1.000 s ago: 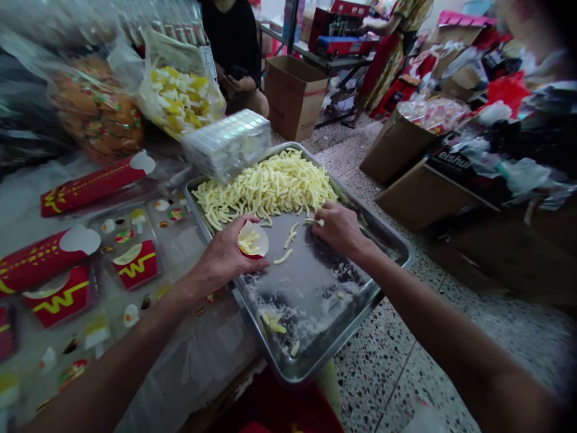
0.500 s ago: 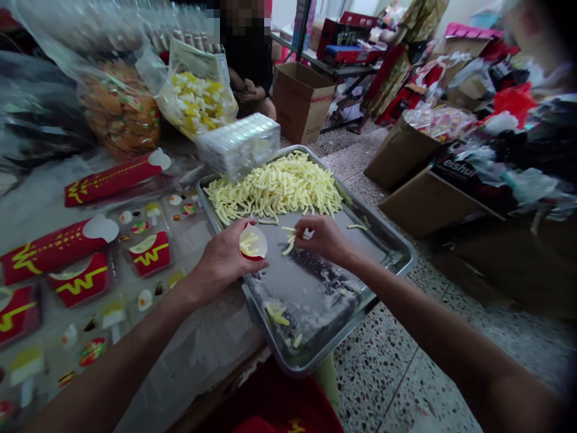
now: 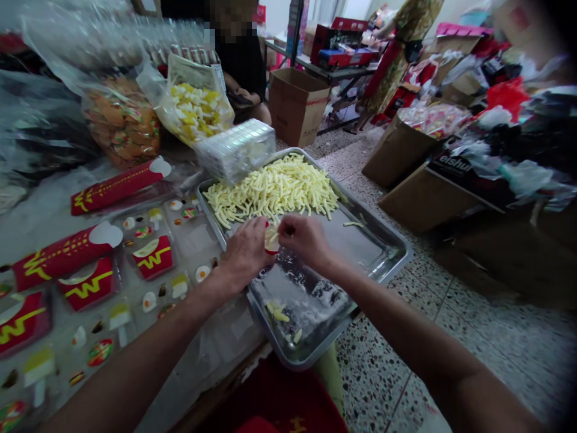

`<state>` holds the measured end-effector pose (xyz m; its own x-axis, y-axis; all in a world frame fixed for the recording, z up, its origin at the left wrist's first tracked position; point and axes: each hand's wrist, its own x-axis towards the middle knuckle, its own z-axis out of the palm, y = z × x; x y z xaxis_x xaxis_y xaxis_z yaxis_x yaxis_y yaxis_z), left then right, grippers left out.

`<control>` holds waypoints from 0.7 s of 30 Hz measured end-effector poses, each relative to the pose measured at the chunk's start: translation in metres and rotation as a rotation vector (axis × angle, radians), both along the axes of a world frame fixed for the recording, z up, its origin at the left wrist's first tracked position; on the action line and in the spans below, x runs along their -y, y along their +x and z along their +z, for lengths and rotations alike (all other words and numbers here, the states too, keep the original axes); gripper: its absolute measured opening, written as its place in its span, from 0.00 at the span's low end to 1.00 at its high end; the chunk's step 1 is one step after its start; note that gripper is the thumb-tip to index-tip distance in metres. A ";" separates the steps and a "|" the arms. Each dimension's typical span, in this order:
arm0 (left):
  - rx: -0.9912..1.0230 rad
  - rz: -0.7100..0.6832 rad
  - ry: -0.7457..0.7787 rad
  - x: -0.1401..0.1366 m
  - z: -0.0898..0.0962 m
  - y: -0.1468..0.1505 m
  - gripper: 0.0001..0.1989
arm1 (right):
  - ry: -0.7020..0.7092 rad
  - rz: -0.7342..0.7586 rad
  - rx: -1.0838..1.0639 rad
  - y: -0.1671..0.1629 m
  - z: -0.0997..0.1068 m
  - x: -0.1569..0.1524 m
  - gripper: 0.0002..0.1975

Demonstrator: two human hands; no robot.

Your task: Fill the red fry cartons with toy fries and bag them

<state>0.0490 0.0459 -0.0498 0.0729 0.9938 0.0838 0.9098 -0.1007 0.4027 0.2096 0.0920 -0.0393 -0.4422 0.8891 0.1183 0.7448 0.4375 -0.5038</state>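
My left hand (image 3: 246, 252) is wrapped around a small red and white fries carton (image 3: 271, 239), its opening tipped toward my right hand. My right hand (image 3: 309, 240) is closed in a pinch at the carton's mouth, on pale yellow toy-like french fries; its fingertips partly hide them. Both hands are above a metal tray (image 3: 311, 359). A heap of the same fries (image 3: 288, 186) covers the tray's far end. A few fry bits (image 3: 278, 311) and white powder lie near its close end.
Left of the tray, flat red cartons (image 3: 90, 282) and clear blister packs with small food pieces (image 3: 155, 258) cover the table. Clear plastic boxes (image 3: 237, 147) overlap the tray's far corner. Bags of pieces (image 3: 198, 108) stand behind. Cardboard boxes (image 3: 297, 105) and two people are farther back.
My right hand has moved left with the fries to the carton's mouth. My left hand has shifted slightly right and turned the carton toward it. The view has shifted a little.
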 end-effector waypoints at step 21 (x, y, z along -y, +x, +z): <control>0.585 0.388 0.246 0.047 0.003 -0.033 0.26 | 0.110 0.286 -0.055 -0.075 0.044 0.040 0.09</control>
